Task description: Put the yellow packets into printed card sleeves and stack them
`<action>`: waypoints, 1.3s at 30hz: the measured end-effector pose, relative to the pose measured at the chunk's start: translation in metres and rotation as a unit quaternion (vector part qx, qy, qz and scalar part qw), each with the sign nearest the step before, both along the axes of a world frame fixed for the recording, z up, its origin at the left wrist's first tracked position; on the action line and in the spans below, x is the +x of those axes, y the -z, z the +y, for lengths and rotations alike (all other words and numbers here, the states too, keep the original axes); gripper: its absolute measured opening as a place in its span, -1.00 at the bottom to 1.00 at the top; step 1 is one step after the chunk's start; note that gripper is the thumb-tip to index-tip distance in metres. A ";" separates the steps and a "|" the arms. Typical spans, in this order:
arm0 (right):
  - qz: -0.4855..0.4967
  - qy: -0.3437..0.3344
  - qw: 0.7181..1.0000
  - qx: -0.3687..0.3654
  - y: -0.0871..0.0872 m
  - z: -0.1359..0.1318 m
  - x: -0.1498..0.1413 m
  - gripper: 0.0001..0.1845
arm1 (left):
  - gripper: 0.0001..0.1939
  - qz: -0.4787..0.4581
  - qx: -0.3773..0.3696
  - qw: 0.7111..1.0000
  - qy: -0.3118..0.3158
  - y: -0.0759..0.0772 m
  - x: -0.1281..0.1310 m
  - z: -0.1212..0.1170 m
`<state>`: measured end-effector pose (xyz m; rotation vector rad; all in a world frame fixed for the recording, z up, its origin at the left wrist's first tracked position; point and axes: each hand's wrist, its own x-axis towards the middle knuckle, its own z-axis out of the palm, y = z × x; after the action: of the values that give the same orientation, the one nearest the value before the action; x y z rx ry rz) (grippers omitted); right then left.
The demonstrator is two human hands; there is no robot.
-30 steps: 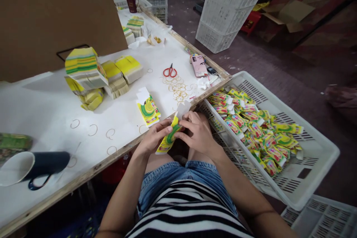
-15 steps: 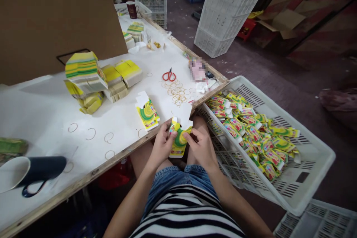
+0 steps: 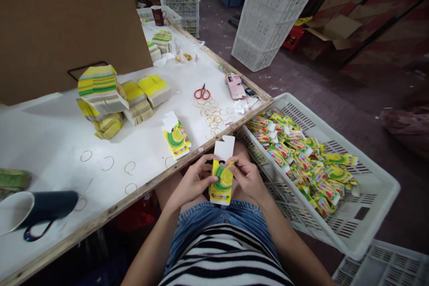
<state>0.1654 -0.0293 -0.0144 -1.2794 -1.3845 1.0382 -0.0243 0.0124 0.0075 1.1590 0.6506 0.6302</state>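
Over my lap, just off the table's front edge, is a small yellow and green cardboard box (image 3: 222, 183) with its white top flap standing up. My left hand (image 3: 197, 178) grips the box's left side between thumb and fingers. At its upper right edge, my right hand (image 3: 246, 174) pinches the card near the flap. A small stack of similar flattened boxes (image 3: 177, 138) lies on the table to the left of my hands. Beyond the hands, rubber bands (image 3: 214, 114) lie in a loose heap beside red-handled scissors (image 3: 202, 93).
To my right stands a white plastic crate (image 3: 365, 178) holding many yellow boxes. Bundles of flat cartons (image 3: 100, 89) sit on the white table (image 3: 87, 183). A dark mug (image 3: 50, 210) lies on its side at left. A pink phone (image 3: 236, 87) rests near the far corner.
Both hands have drawn the box slightly toward me and to the right, away from the table edge. Its white top flap now stands more plainly upright, and my right fingers have shifted to its upper corner.
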 end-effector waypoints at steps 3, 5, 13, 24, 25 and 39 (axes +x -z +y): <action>-0.067 0.006 0.998 0.019 -0.003 0.001 0.005 -0.67 | -0.54 -0.011 -0.026 1.000 -0.001 0.006 0.004 -0.004; -0.083 0.030 0.995 0.037 -0.003 0.001 0.005 -0.70 | -0.34 -0.020 -0.035 0.999 -0.006 0.010 0.008 -0.006; -0.028 0.084 0.996 0.025 -0.003 0.000 0.011 -0.67 | -0.57 0.051 0.045 0.996 -0.052 0.018 0.013 -0.006; -0.157 0.049 0.986 -0.039 -0.012 0.000 0.002 -0.76 | -0.51 0.016 0.019 0.999 -0.041 0.017 0.018 -0.009; -0.161 0.048 0.985 -0.036 -0.012 -0.001 0.002 -0.75 | -0.50 0.011 0.010 0.999 -0.044 0.016 0.018 -0.008; -0.246 0.435 0.845 0.190 -0.021 -0.015 0.061 -0.81 | -0.53 0.219 0.256 0.913 -0.232 0.015 0.001 0.012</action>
<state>0.2261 -0.0440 0.0062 -1.6668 -1.0636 -0.1986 -0.0229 0.0246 -0.0072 1.6771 1.2155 0.9935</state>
